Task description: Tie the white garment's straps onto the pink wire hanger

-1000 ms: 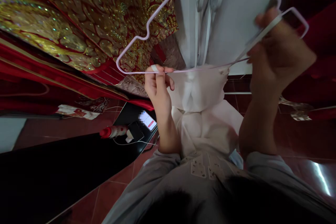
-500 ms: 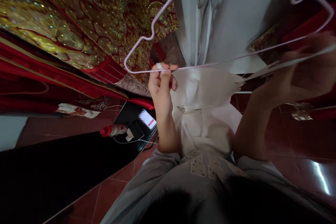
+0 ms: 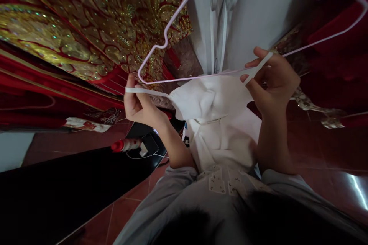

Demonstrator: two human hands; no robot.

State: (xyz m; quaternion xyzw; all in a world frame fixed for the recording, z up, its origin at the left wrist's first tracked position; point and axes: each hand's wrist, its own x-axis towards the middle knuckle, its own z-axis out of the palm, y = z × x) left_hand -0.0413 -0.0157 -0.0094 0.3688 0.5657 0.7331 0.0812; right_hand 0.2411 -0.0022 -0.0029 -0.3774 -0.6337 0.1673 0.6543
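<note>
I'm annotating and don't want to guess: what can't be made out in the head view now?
All in the head view:
Hanger: its top, cut off by the upper edge.
Where the right strap meets the white cloth: hidden behind the right hand.
Red-capped bottle: its markings, too small and dim.
Black surface: its far end, cut off by the left edge.

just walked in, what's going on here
A person has a white garment in front of them. Their left hand draws one white strap out sideways; another strap spans the spread thumb and finger of the right hand. A lilac hanger has its lower bar along the garment's top edge.
</note>
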